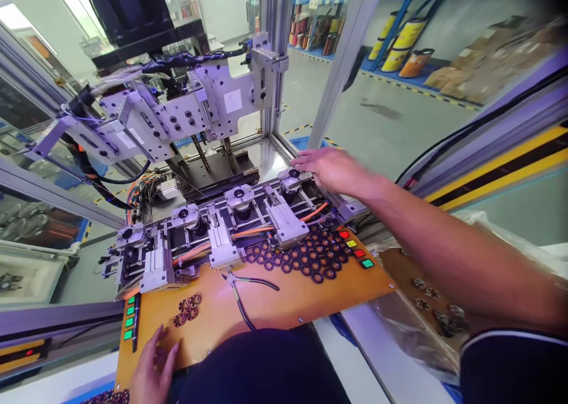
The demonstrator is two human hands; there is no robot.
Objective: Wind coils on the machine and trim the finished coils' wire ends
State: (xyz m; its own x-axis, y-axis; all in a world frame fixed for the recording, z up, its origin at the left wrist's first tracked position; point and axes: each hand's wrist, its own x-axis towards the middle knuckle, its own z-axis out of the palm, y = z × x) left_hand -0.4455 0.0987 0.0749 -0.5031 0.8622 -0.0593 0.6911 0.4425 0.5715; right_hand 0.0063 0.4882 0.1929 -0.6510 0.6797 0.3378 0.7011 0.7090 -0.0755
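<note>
Fingers of left hand (155, 365) are held parted, empty; right hand (332, 170) is held at rightmost fixture (289, 181), grip unclear.

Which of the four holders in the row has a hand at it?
The rightmost holder. It alone has the right hand at it; the left hand is down by the orange board.

Consists of a flat orange desk (284, 306). Carries dark slotted rings (313, 256), closely packed, toward the right; pliers (237, 285), handles spread, near the middle; copper-toned rings (187, 309), grouped at left. Includes coloured buttons (355, 250) at right and green buttons (129, 322) at left.
</note>
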